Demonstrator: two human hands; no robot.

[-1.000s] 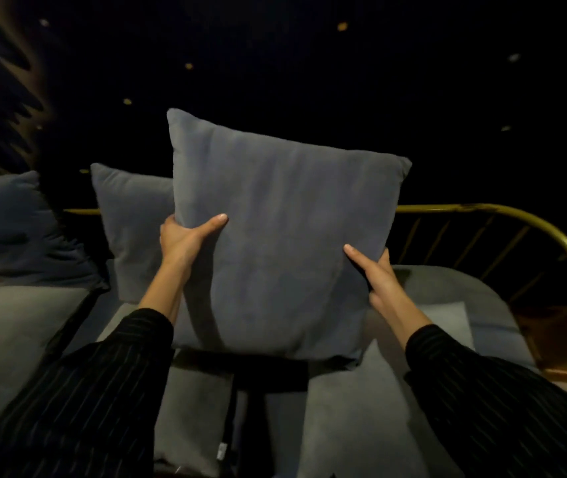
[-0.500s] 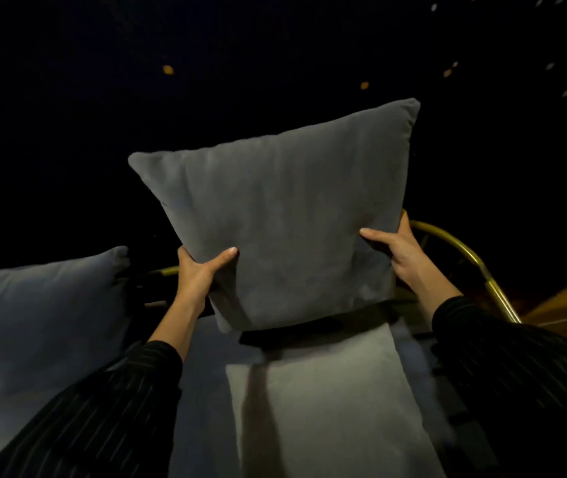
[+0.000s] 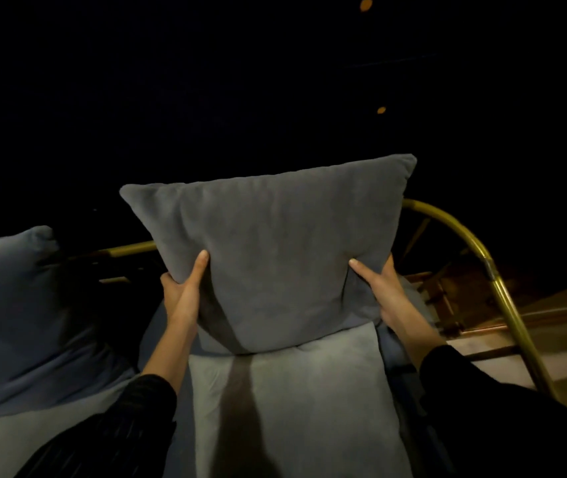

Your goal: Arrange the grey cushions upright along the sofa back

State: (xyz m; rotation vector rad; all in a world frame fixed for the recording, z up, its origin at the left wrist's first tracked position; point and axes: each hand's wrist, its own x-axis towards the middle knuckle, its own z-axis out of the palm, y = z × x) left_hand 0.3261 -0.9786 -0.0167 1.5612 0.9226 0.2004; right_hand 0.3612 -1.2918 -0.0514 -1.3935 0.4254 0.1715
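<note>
A square grey cushion stands upright in the middle of the view, its lower edge touching a lighter grey cushion that lies flat on the sofa seat. My left hand grips its lower left side, thumb on the front. My right hand grips its lower right side the same way. Behind the held cushion runs the brass rail of the sofa back. Another grey cushion leans upright at the left.
The brass rail curves down at the right, with thin spokes under it. Beyond it lies a brown floor. The wall behind the sofa is dark, with a few small orange spots.
The held cushion has come down and back toward the rail, from tilted to nearly level, and its bottom edge now rests on the flat cushion. Both hands keep their hold.
</note>
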